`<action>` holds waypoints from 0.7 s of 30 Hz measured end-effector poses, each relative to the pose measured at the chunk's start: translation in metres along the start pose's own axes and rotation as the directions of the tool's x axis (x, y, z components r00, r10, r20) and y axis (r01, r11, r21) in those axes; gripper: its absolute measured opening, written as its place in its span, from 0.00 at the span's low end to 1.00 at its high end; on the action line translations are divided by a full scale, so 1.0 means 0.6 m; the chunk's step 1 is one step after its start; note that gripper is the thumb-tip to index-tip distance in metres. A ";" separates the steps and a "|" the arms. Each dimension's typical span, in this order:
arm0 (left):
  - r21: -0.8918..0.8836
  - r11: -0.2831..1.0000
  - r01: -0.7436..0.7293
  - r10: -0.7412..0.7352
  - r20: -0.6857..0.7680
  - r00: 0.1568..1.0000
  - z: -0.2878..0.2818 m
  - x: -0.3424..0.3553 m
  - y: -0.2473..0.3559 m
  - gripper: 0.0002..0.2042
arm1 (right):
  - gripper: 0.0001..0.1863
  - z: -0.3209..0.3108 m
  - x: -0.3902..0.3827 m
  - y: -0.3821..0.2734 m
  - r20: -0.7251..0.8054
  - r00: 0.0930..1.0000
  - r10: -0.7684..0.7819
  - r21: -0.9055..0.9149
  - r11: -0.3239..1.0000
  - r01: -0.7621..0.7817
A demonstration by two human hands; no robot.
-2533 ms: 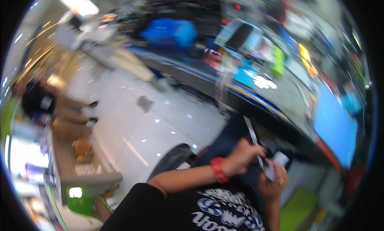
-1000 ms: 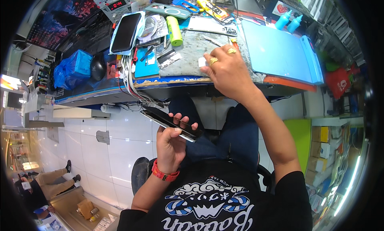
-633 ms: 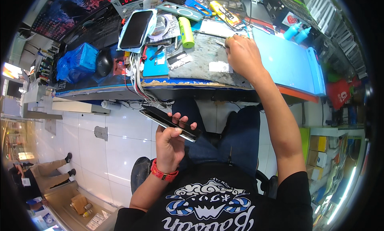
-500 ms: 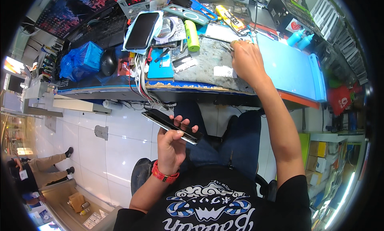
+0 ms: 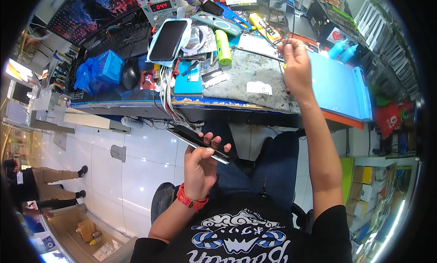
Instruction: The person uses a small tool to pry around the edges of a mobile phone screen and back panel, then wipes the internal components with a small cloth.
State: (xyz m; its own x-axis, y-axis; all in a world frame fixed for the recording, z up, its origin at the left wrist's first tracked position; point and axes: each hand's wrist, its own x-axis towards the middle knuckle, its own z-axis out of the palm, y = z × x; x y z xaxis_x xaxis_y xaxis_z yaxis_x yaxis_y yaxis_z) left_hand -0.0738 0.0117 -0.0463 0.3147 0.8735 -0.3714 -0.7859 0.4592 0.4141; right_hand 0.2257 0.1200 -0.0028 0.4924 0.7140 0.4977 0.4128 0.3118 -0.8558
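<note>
My left hand (image 5: pixel 200 169) holds a dark phone (image 5: pixel 182 135) with a silver edge, tilted above my legs, a black panel along its top. My right hand (image 5: pixel 298 74) is raised over the right of the grey work mat (image 5: pixel 246 76), fingers curled together around something I cannot make out, beside the light blue pad (image 5: pixel 332 85) and below a yellow packet (image 5: pixel 264 27). On the mat lie a white scrap (image 5: pixel 258 88) and a flat white part (image 5: pixel 250 47). Near them are a green cylinder (image 5: pixel 223 47) and a phone in a pale sleeve (image 5: pixel 167 40).
A keyboard (image 5: pixel 109 43), mouse (image 5: pixel 129 76), blue bag (image 5: pixel 95 72) and power supply (image 5: pixel 159 6) crowd the bench's left; cables (image 5: pixel 168 99) hang over its edge. Blue bottles (image 5: pixel 337 49) stand right. A person (image 5: pixel 54 185) is at lower left; shelving (image 5: pixel 364 181) is at right.
My right hand has moved from the white scrap up and rightward along the mat, fingers now more curled. My left hand still holds the phone. The blurred view of 2.5 seconds ago has steadied.
</note>
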 end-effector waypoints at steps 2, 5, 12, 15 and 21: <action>-0.014 0.999 -0.029 0.029 -0.005 1.000 0.002 0.002 0.003 0.20 | 0.12 -0.020 -0.027 -0.059 0.100 0.989 0.107 0.068 0.991 -0.114; 0.017 0.996 -0.092 0.092 -0.009 0.996 0.014 0.001 0.002 0.20 | 0.13 -0.043 -0.112 -0.122 0.178 0.917 0.357 0.166 0.907 -0.386; 0.104 0.984 -0.148 0.152 -0.030 0.988 0.022 0.004 -0.021 0.23 | 0.09 -0.104 -0.307 -0.198 0.513 0.659 0.550 0.043 0.750 -0.660; 0.169 0.971 -0.169 0.179 -0.041 0.983 0.032 0.001 -0.030 0.25 | 0.08 -0.104 -0.335 -0.205 0.500 0.681 0.535 0.058 0.764 -0.642; 0.242 0.945 -0.219 0.220 0.024 0.975 0.043 -0.009 -0.044 0.28 | 0.09 -0.104 -0.353 -0.193 0.509 0.687 0.519 0.039 0.783 -0.620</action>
State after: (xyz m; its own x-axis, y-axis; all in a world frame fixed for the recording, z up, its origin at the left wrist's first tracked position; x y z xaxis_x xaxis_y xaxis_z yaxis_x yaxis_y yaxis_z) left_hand -0.0413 -0.0010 -0.0338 0.1464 0.9568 -0.2512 -0.6831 0.2814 0.6739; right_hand 0.1213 -0.1065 -0.0003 0.1622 0.9713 -0.1739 -0.0121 -0.1743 -0.9846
